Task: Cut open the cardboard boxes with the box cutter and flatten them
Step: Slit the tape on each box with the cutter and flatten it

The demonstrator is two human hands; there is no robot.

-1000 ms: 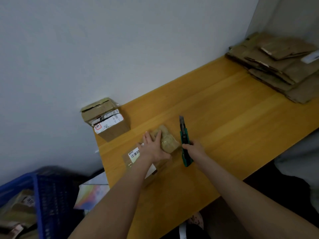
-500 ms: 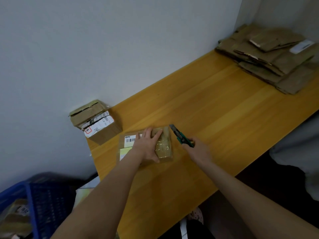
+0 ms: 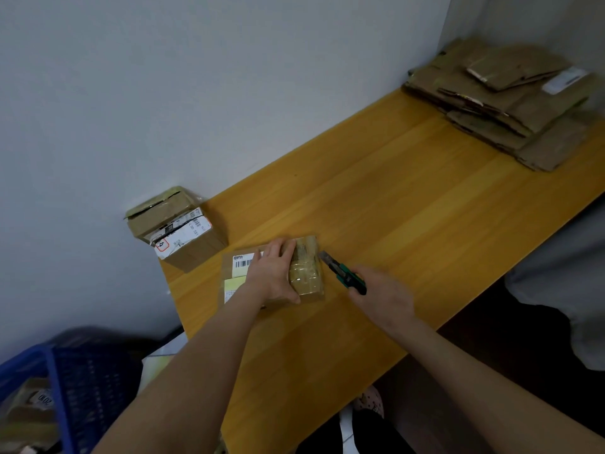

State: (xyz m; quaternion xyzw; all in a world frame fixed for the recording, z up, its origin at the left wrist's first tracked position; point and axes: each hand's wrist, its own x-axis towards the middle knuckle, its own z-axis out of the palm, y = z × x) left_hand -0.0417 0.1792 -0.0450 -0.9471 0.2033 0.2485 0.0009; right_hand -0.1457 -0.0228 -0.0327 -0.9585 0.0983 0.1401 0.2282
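Observation:
A small taped cardboard box [image 3: 304, 271] with a barcode label lies flat on the wooden table [image 3: 409, 204]. My left hand [image 3: 273, 275] rests on top of it, fingers spread, thumb at its near edge. My right hand [image 3: 381, 298] grips a green and black box cutter [image 3: 342, 272] whose blade tip touches the box's right end. Two more sealed boxes [image 3: 183, 234] stand stacked at the table's back left corner, against the wall.
A pile of flattened cardboard [image 3: 510, 99] fills the table's far right corner. A blue plastic basket [image 3: 65, 385] with packages stands on the floor at lower left. Grey fabric [image 3: 556, 290] hangs past the table's right edge.
The box was laid flat under my left hand. My right hand turned the cutter from pointing away down toward the box, and its blade tip now meets the box's right end.

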